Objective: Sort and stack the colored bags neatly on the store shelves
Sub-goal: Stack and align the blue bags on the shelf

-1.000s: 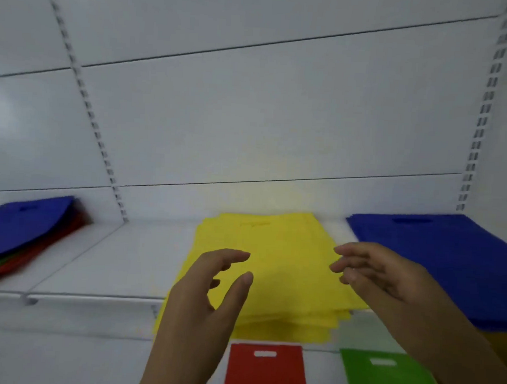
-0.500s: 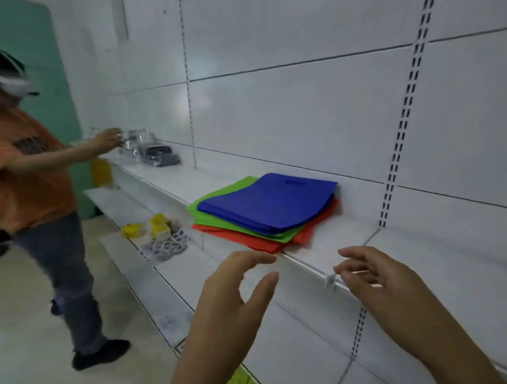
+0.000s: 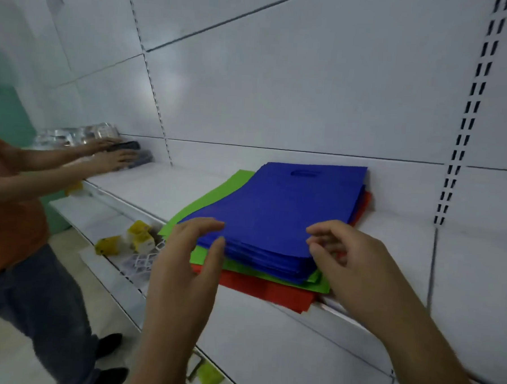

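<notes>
Retail shop — white slotted-upright shelving (image 3: 459, 161), stacked coloured bags (image 3: 277, 216), small yellow boxed goods (image 3: 139, 238) below

A second person (image 3: 13, 208) in an orange top and dark trousers stood at the left, both arms stretched to the far end of the shelf; their hands lay on a dark bundle (image 3: 131, 153) beside clear plastic packs (image 3: 79, 134); on a lower shelf (image 3: 97, 227) sat small yellow boxes (image 3: 138, 238) and pale patterned packets (image 3: 138, 260); a teal wall (image 3: 3, 114) showed behind; slotted uprights (image 3: 467, 123) ran up the white back panel (image 3: 296, 85).
</notes>
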`<act>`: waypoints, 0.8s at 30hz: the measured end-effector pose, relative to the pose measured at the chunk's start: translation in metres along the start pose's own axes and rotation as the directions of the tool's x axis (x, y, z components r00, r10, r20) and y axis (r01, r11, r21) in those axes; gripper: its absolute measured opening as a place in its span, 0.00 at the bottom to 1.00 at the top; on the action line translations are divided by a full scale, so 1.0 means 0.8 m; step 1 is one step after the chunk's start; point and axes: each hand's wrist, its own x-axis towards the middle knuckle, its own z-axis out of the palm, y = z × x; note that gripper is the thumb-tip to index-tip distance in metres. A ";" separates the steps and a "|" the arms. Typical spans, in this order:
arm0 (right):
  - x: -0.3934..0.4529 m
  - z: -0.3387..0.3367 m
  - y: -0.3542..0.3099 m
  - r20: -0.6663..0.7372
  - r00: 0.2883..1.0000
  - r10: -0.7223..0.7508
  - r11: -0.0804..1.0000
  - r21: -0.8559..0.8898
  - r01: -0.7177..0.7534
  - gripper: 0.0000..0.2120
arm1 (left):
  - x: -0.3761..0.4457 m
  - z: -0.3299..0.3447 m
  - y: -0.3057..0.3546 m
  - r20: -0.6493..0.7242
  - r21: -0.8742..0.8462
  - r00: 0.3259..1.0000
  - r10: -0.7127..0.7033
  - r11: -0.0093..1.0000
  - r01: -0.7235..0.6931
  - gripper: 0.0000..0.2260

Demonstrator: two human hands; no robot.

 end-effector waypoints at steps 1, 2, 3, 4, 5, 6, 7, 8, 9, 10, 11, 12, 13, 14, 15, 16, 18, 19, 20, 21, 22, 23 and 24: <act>0.010 0.004 0.001 -0.008 1.000 0.010 0.999 -0.049 -0.011 0.08 | 0.023 0.005 -0.008 -0.007 0.007 1.000 0.005 1.000 -0.005 0.08; 0.021 0.007 0.002 0.000 1.000 0.020 0.994 -0.107 -0.019 0.08 | 0.044 0.010 -0.013 0.002 0.008 1.000 0.001 1.000 -0.001 0.08; 0.031 0.009 0.002 0.024 0.999 0.035 0.986 -0.162 -0.031 0.07 | 0.062 0.015 -0.021 0.019 0.017 1.000 -0.004 1.000 0.004 0.08; 0.041 0.011 0.002 0.049 0.997 0.057 0.977 -0.208 -0.046 0.06 | 0.078 0.019 -0.029 0.044 0.030 0.999 -0.003 1.000 0.002 0.08; 0.050 0.014 0.000 0.065 0.995 0.078 0.966 -0.251 -0.060 0.05 | 0.093 0.022 -0.038 0.069 0.040 0.998 0.001 0.999 -0.004 0.08; 0.057 0.019 0.000 0.070 0.993 0.091 0.954 -0.294 -0.066 0.04 | 0.106 0.025 -0.048 0.085 0.040 0.996 -0.001 0.999 -0.003 0.09; 0.063 0.024 0.000 0.070 0.993 0.097 0.940 -0.335 -0.068 0.04 | 0.119 0.028 -0.056 0.097 0.033 0.995 -0.013 0.999 0.009 0.09; 0.067 0.028 0.000 0.077 0.991 0.105 0.925 -0.374 -0.069 0.04 | 0.130 0.030 -0.064 0.110 0.031 0.994 -0.029 0.999 0.026 0.09; 0.070 0.032 0.000 0.090 0.989 0.118 0.912 -0.403 -0.072 0.05 | 0.141 0.033 -0.070 0.118 0.038 0.992 -0.044 0.999 0.039 0.09; 0.073 0.035 0.000 0.108 0.985 0.134 0.905 -0.418 -0.078 0.06 | 0.151 0.035 -0.075 0.123 0.048 0.991 -0.052 0.998 0.047 0.09; 0.076 0.038 0.000 0.129 0.979 0.155 0.903 -0.419 -0.088 0.06 | 0.160 0.038 -0.080 0.138 0.060 0.989 -0.057 0.997 0.049 0.10; 0.080 0.040 -0.001 0.146 0.974 0.176 0.907 -0.409 -0.103 0.07 | 0.170 0.041 -0.084 0.174 0.082 0.983 -0.066 0.995 0.052 0.12; 0.083 0.041 -0.001 0.159 0.967 0.199 0.911 -0.394 -0.123 0.07 | 0.179 0.045 -0.089 0.233 0.121 0.969 -0.080 0.991 0.052 0.13; 0.086 0.043 -0.002 0.165 0.960 0.225 0.912 -0.382 -0.148 0.07 | 0.187 0.048 -0.093 0.311 0.172 0.946 -0.096 0.984 0.043 0.16; 0.089 0.046 -0.003 0.160 0.956 0.246 0.912 -0.372 -0.173 0.06 | 0.195 0.050 -0.098 0.395 0.220 0.912 -0.111 0.975 0.023 0.18; 0.090 0.049 -0.004 0.142 0.955 0.261 0.911 -0.362 -0.196 0.05 | 0.200 0.052 -0.102 0.476 0.257 0.871 -0.119 0.966 -0.008 0.20; 0.093 0.056 -0.006 0.084 0.956 0.280 0.912 -0.333 -0.238 0.04 | 0.207 0.056 -0.109 0.625 0.301 0.773 -0.108 0.947 -0.111 0.21; 0.094 0.059 -0.007 0.051 0.954 0.294 0.912 -0.315 -0.264 0.04 | 0.209 0.057 -0.114 0.685 0.307 0.721 -0.104 0.939 -0.157 0.22; 0.093 0.060 -0.007 0.013 0.950 0.312 0.909 -0.293 -0.295 0.04 | 0.210 0.059 -0.119 0.730 0.312 0.676 -0.105 0.930 -0.192 0.23; 0.091 0.060 -0.007 -0.032 0.945 0.325 0.906 -0.277 -0.321 0.04 | 0.211 0.061 -0.124 0.759 0.316 0.643 -0.105 0.922 -0.223 0.23; 0.088 0.060 -0.006 -0.081 0.940 0.332 0.900 -0.271 -0.341 0.04 | 0.212 0.064 -0.131 0.776 0.313 0.623 -0.099 0.918 -0.245 0.23; 0.084 0.058 -0.007 -0.133 0.933 0.335 0.894 -0.268 -0.360 0.04 | 0.211 0.067 -0.137 0.784 0.307 0.615 -0.087 0.915 -0.262 0.21; 0.080 0.056 -0.009 -0.190 0.920 0.342 0.889 -0.253 -0.383 0.03 | 0.211 0.069 -0.141 0.786 0.303 0.613 -0.071 0.910 -0.283 0.19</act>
